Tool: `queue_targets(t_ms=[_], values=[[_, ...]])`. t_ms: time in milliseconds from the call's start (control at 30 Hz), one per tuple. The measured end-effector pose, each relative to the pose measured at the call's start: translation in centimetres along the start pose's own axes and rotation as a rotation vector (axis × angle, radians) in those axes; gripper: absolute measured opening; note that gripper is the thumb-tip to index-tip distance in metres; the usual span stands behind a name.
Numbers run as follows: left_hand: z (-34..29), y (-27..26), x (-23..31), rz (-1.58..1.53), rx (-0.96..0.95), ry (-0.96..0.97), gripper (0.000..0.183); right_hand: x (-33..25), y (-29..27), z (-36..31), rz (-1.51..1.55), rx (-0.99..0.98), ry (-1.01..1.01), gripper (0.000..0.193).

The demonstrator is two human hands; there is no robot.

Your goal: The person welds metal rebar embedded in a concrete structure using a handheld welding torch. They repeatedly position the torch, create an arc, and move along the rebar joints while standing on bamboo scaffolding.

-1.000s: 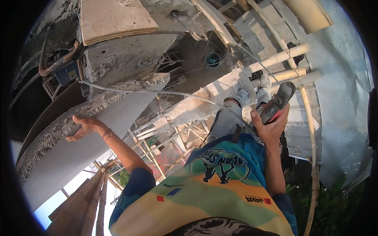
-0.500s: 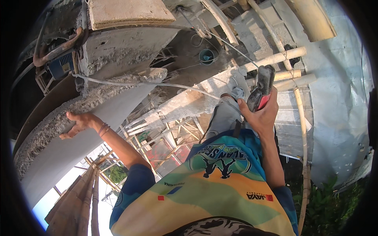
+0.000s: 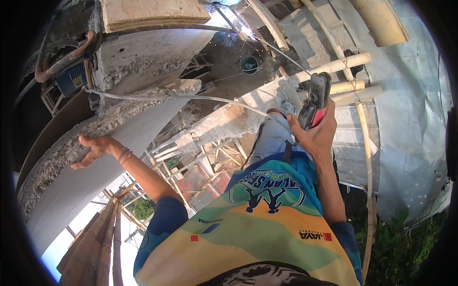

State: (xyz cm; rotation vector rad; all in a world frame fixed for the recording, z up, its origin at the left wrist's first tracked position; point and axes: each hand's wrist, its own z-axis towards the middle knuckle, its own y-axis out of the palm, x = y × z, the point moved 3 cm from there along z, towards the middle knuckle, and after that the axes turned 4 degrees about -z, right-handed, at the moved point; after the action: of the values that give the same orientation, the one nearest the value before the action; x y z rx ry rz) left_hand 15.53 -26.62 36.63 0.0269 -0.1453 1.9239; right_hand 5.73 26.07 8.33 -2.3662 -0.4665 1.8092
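Observation:
My right hand [image 3: 317,131] is closed round a black and red welding electrode holder [image 3: 318,97]. A long thin welding rod [image 3: 286,56] runs from its jaws up and to the left. At the rod's far end a bright white-violet arc [image 3: 245,32] throws sparks beside a thin metal bar [image 3: 228,18]. My left hand [image 3: 97,148] leans on the rough broken edge of a curved concrete slab [image 3: 121,131], its fingers apart and holding nothing.
A pale cable [image 3: 191,97] crosses in front of me. Bamboo poles [image 3: 346,64] and corrugated metal sheets [image 3: 405,119] lie at the right. My feet are near a narrow concrete beam [image 3: 234,114]. A bucket [image 3: 249,64] stands below, and a blue machine [image 3: 71,81] at left.
A bright arc with flying sparks and smoke has appeared at the rod's tip. The holder has tilted slightly upward and left; my left hand stays almost where it was.

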Motion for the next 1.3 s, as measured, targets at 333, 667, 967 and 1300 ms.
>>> queue_targets(t_ms=[333, 667, 967, 1300], values=[[-0.07, 0.17, 0.67, 0.011, 0.044, 0.097, 0.109, -0.09, -0.07, 0.1, -0.004, -0.005, -0.014, 0.073], [0.1, 0.0, 0.1, 0.083, 0.01, 0.09, 0.106, 0.26, 0.13, 0.16, -0.015, -0.017, 0.037, 0.076], [0.05, -0.1, -0.14, 0.098, 0.005, 0.05, 0.107, 0.29, 0.22, 0.15, -0.024, -0.027, 0.047, 0.078], [0.1, -0.09, -0.19, 0.104, 0.008, 0.084, 0.105, 0.46, 0.47, 0.16, -0.036, -0.012, 0.008, 0.07]])
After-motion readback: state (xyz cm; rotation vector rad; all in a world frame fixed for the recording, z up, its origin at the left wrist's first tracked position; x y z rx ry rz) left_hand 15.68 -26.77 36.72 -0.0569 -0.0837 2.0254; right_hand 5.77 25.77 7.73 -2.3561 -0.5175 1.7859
